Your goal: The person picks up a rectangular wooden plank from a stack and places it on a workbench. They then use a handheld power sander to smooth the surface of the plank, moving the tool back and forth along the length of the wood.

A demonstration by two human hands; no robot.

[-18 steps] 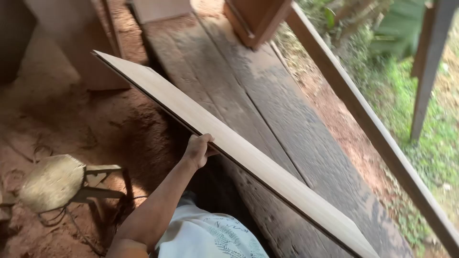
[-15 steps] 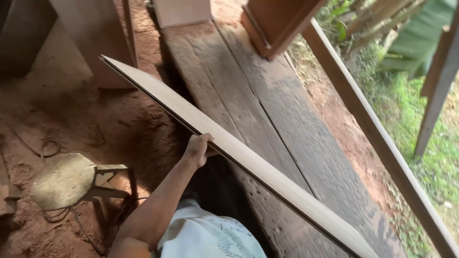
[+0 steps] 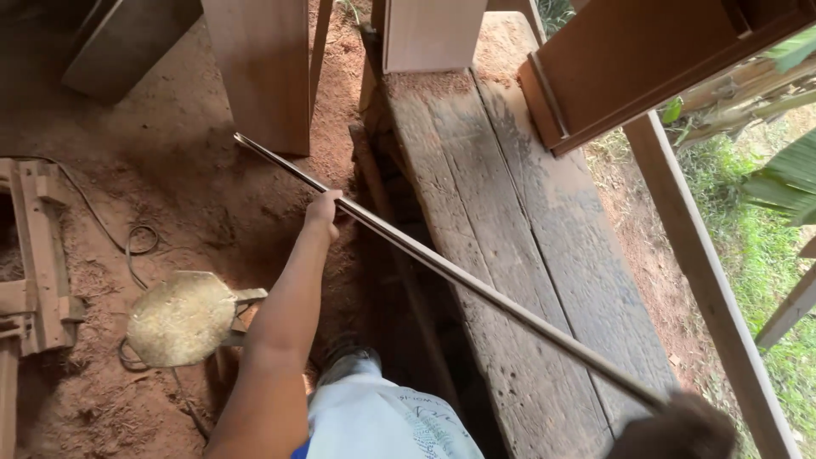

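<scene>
A long thin wooden board point(image 3: 476, 285) runs edge-on from upper left to lower right, held above a worn plank workbench point(image 3: 527, 221). My left hand point(image 3: 323, 210) grips the board's edge near its far end, arm stretched forward. At the board's near end a dark blurred shape, my right hand point(image 3: 680, 429), closes around it at the bottom right corner. My light trousers point(image 3: 382, 421) and a shoe point(image 3: 344, 357) show below, on the red dirt floor.
A round-topped stool point(image 3: 183, 319) stands left of my arm, and a cable point(image 3: 127, 246) trails over the dirt. A wooden frame point(image 3: 34, 255) lies at the left edge. Upright boards point(image 3: 259, 68) lean at the back, a cabinet piece point(image 3: 629, 59) at top right, with a rail point(image 3: 705, 280) and grass beyond.
The board has rolled from showing its broad face to edge-on. My left hand keeps its grip. The near end and my right hand have come into view.
</scene>
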